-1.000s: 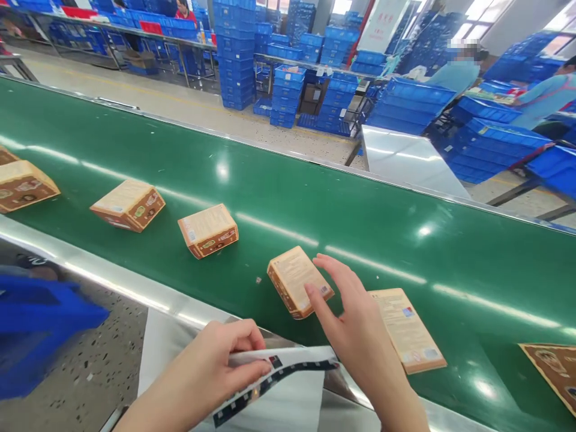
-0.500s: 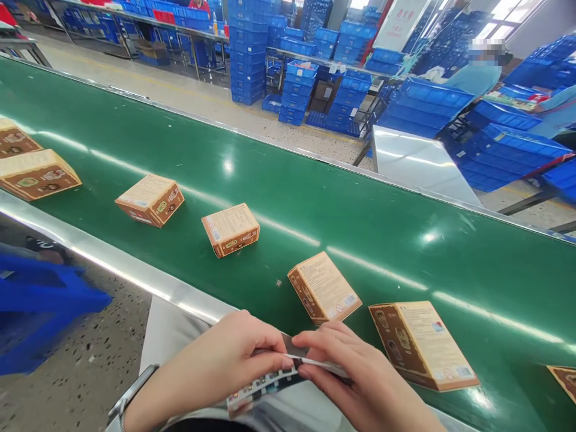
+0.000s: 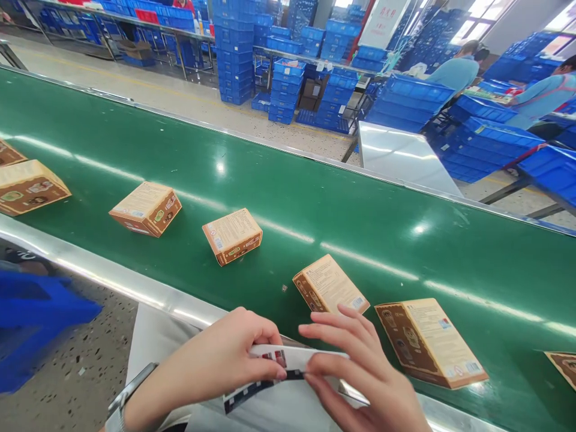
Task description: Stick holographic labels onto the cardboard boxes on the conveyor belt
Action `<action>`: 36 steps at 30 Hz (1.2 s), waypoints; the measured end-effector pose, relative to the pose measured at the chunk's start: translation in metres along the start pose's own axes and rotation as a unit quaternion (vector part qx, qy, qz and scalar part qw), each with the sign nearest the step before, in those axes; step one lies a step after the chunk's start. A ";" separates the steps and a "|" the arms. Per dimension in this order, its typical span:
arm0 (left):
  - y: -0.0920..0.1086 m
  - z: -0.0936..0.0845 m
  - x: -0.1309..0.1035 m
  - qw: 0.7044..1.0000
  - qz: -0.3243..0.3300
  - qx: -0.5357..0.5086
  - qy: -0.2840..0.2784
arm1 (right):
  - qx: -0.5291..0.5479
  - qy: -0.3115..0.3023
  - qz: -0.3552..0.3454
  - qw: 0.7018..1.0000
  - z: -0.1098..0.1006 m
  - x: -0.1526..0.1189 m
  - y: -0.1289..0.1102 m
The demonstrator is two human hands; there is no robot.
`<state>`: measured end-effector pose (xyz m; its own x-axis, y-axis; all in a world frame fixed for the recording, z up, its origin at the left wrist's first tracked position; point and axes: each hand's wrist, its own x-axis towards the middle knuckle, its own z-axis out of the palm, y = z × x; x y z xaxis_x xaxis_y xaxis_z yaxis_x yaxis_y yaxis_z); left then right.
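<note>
At the bottom centre, my left hand [image 3: 234,354] pinches a thin printed sheet [image 3: 297,358] with a white face and a dark, chequered lower strip. My right hand [image 3: 360,366] has its thumb and index finger closed on the same sheet near its right part, while the other fingers are spread. A watch is on my left wrist. Just beyond my right hand, a brown and cream box [image 3: 330,283] lies on the green conveyor belt [image 3: 279,186]. Another such box [image 3: 429,342] lies to the right of my right hand.
More boxes lie along the belt to the left, including one [image 3: 233,236] and another [image 3: 146,208]; one is cut off at the right edge. A blue crate [image 3: 40,324] stands lower left. Beyond the belt are a metal table [image 3: 405,156], stacked blue crates [image 3: 234,54] and seated people.
The sheet now shows more of its white face. My right hand's fingers have spread and lifted. The view has shifted slightly, bringing more of the people at the right into sight.
</note>
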<state>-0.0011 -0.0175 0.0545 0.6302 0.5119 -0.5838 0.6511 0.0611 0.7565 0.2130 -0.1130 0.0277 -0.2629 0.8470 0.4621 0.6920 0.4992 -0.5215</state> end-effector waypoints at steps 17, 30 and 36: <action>0.000 0.043 0.054 0.861 0.385 0.328 0.052 | 0.338 0.328 0.507 0.722 0.012 0.013 0.065; 0.012 0.052 0.065 0.851 0.399 0.342 0.010 | 0.312 0.228 0.493 0.779 -0.028 0.003 0.081; 0.017 0.059 0.070 0.848 0.408 0.339 0.007 | 0.214 0.232 0.483 0.816 -0.028 -0.010 0.084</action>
<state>0.0789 -0.0310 0.0098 0.9857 0.1576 0.0600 0.0973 -0.8223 0.5606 0.2924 -0.0846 -0.0010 0.6192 0.7720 -0.1438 0.0997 -0.2590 -0.9607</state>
